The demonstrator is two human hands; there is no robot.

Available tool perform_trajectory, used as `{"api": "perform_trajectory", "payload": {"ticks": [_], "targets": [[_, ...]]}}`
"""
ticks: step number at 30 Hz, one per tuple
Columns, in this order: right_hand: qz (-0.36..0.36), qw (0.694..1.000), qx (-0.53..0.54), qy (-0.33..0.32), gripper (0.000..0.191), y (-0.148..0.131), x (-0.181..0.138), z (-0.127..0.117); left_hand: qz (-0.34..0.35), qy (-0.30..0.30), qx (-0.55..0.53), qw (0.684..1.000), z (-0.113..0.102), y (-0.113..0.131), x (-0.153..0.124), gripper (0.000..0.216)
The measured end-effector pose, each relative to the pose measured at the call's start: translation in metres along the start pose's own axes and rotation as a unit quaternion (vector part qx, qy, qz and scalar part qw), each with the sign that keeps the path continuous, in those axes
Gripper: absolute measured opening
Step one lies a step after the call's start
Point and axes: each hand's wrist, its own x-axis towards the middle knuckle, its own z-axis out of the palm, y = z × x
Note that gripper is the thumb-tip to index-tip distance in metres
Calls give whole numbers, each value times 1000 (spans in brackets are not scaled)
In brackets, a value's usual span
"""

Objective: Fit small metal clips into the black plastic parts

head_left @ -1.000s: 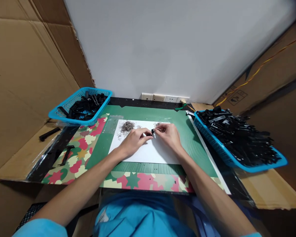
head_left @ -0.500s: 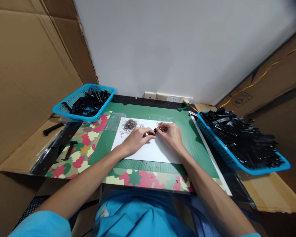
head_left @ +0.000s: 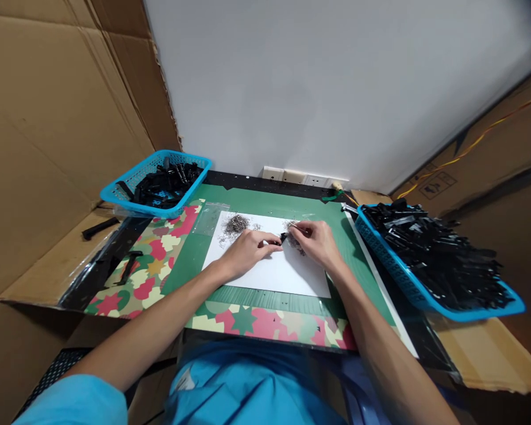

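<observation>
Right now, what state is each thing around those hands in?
Left hand: pinching a small black part.
Right hand: fingertips closed on a thin light piece.
Left basket: partly filled with black pieces.
Right basket: heaped above its rim.
White sheet: flat, partly covered.
Brown pile: loose, scattered at its edges.
Clear bag: lying flat.

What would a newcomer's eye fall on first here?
Probably the blue basket on the right, heaped with black parts, then the other blue basket at the back left. In the middle, the left hand holds a small black piece over a white sheet, the right hand close beside it.
</observation>
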Motion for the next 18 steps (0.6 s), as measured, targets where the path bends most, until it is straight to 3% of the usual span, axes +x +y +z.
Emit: {"api": "perform_trajectory", "payload": {"ticks": [7,11,18], "targets": [[-92,991,14,95,27,1,2,-2,17,-14,8,1000,1,-4,-1,24],[-42,988,77,125,28,0,0,1,35,-56,30,997,-1,1,-1,21],[7,988,115,101,31,-5,-2,12,65,-68,67,993,-2,3,-1,21]]}}
